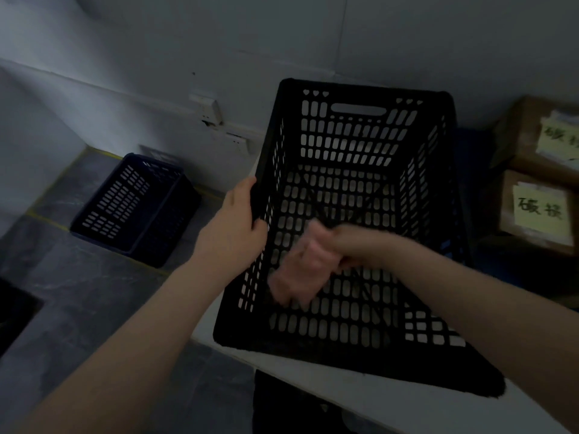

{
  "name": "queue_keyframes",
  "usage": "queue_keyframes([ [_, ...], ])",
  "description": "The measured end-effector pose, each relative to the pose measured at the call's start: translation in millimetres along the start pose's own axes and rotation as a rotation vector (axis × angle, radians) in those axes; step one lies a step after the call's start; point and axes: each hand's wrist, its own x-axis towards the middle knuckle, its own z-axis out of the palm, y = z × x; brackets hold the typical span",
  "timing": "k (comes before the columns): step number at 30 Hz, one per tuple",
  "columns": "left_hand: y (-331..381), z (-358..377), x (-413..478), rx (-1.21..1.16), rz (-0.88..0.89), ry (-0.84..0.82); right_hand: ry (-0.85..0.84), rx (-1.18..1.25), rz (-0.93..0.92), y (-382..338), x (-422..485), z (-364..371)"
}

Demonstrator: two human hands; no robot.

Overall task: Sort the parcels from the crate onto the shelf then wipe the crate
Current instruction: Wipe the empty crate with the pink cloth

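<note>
Wiping stage, head view. The black crate (pixel 344 142) stands on a white ledge (pixel 391 402), its open top towards the camera and its long axis running away from the person. No parcel shows inside it.

The left hand (pixel 233 227) grips the rim of the crate's left wall, thumb outside and fingers curled over the edge. The right hand (pixel 360 245) reaches in from the right and is closed round a pink cloth (pixel 300 270). The cloth is blurred and hangs low in the near-left part of the interior, close to the left wall and just beside the left hand's grip.

The unwiped length probably lies ahead of the cloth, towards the far handle wall, so the right hand is placed for the stroke while the left steadies.

Surroundings:
- two cardboard boxes (pixel 532 214) with yellow notes, stacked just right of the crate and likely sorted parcels;
- a second crate (pixel 131 208) on the grey floor (pixel 78 292), well apart to the left;
- dim light.
</note>
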Motion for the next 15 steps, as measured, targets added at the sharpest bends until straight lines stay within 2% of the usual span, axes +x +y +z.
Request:
queue_keyframes([
  [3,13.2,-2.4,26.1,0.129,0.051,0.022,0.398,0.093,-0.195,-16.2,3.2,-45.3],
  [6,18.4,3.7,44.8,0.139,0.065,-0.021,0.763,-0.120,-0.458,-33.0,27.3,-64.5],
  [8,15.7,7.7,48.8,0.118,0.055,-0.002,0.908,-0.250,-0.564,-40.1,56.6,-61.4],
  [10,11.7,9.4,48.6,0.080,0.060,0.007,0.944,-0.393,-0.579,-41.3,97.5,-52.7],
  [15,6.7,8.9,50.2,0.026,0.067,0.005,0.781,-0.519,-0.418,-42.4,185.2,-37.3],
])
